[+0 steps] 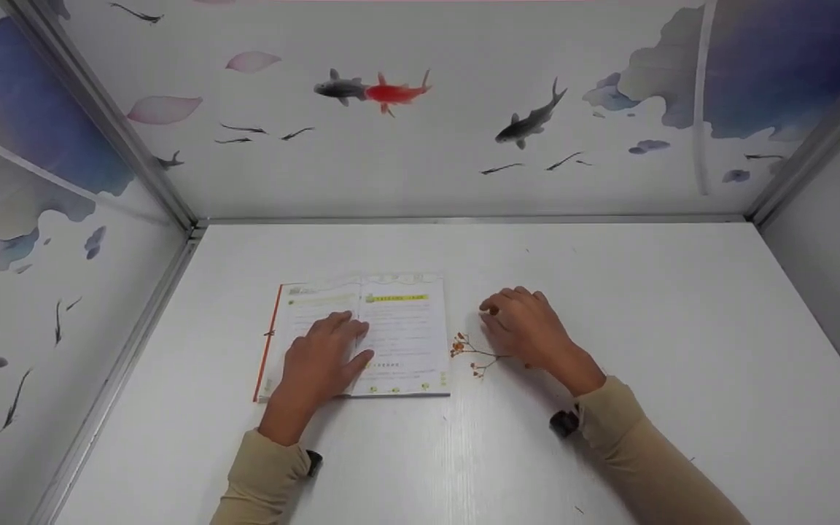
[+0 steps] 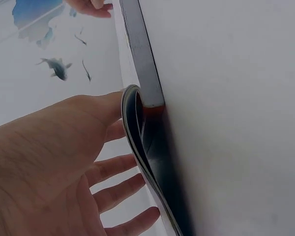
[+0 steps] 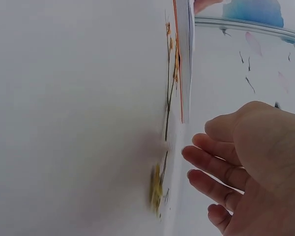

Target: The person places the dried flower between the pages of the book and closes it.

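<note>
Two bare hands work over a white table (image 1: 398, 467): the left hand (image 1: 321, 357), fingers spread, rests on the left page of an opened book (image 1: 405, 343), its fingertips reaching the centre fold. The right hand (image 1: 526, 321) hovers to the right, fingers loosely bent and slightly apart. Below it lies a dried sprig with small orange heads (image 1: 493, 355), those heads just beside the book's right edge, a gap separating stem from fingers.
</note>
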Tool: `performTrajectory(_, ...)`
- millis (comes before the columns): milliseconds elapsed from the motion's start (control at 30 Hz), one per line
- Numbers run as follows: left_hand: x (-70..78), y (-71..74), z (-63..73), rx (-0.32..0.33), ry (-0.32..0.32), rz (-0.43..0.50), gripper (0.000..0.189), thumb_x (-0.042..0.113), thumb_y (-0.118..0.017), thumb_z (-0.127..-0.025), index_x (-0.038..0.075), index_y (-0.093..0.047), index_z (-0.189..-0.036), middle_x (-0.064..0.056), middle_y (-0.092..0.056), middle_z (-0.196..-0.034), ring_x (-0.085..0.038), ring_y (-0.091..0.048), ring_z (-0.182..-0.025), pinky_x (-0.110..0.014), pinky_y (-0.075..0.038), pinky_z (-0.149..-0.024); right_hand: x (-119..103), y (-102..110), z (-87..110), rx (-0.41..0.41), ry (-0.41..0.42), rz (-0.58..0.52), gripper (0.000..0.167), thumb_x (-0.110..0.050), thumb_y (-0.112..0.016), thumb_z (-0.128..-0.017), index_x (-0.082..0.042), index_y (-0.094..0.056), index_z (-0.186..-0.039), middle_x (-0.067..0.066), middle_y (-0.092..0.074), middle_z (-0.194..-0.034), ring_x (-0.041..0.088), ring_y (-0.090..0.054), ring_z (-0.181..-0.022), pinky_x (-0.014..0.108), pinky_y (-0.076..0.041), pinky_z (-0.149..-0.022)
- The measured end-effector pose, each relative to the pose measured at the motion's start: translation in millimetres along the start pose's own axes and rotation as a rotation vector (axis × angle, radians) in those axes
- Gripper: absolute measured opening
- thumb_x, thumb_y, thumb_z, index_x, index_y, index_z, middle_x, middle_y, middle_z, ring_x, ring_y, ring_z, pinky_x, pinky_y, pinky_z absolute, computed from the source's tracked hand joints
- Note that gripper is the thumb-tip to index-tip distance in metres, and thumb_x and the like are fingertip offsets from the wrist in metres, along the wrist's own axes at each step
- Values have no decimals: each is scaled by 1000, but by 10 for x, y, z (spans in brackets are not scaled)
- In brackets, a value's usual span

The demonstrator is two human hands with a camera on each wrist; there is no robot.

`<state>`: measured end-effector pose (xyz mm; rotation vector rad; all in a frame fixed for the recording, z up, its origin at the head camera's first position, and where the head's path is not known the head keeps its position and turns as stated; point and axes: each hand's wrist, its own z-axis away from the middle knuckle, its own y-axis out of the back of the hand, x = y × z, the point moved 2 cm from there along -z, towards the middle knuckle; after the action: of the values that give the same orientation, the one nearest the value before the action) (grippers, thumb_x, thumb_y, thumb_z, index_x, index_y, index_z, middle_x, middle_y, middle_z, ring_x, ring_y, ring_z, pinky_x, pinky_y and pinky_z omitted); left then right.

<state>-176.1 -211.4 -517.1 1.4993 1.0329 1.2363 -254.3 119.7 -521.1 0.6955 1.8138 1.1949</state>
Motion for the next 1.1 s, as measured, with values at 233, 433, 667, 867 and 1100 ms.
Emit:
performTrajectory(233, -11, -9, -3, 11, -8, 1, 45, 41, -78, -100, 20, -72, -139, -12, -62, -155, -36, -61, -142, -62, -59, -95, 96, 90, 323, -11, 72, 19, 8, -19, -81, -97, -12, -82, -100, 0, -76, -91, 20, -64, -86, 38, -47, -76)
performTrajectory(433, -16, -11, -8, -17, 8, 1, 47, 44, -75, -102, 20, -70, -142, -11, -60, -158, -36, -58, -146, -63, -58, -99, 100, 118, 501, -50, 115, 0, 4, -18, -82, -95, -16, -80, -93, -5, -71, -85, 15, -60, -83, 34, -42, -75)
performTrajectory(667, -18, -33, -13, -24, 4, 3, 47, 45, -73, -103, 20, -70, -143, -11, -59, -159, -36, -57, -146, -64, -57, -99, 81, 136, 565, -54, 124, 8, 6, -14, -84, -92, -18, -79, -92, -6, -70, -84, 14, -60, -83, 32, -40, -76)
performTrajectory(867, -31, -44, -12, -27, 1, 3, 48, 47, -72, -103, 21, -69, -143, -11, -59, -159, -36, -57, -146, -65, -56, -100, 27, 153, 544, -17, 135, 34, 7, -10, -83, -91, -16, -80, -88, -5, -71, -80, 15, -60, -79, 32, -40, -72)
performTrajectory(1100, -33, -34, 1, -24, 5, 30, 47, 45, -73, -103, 22, -69, -143, -10, -58, -159, -35, -56, -148, -65, -54, -101, 6, 124, 538, -1, 159, 100, 11, -6, -78, -94, -13, -75, -85, -1, -69, -80, 19, -60, -77, 33, -41, -70)
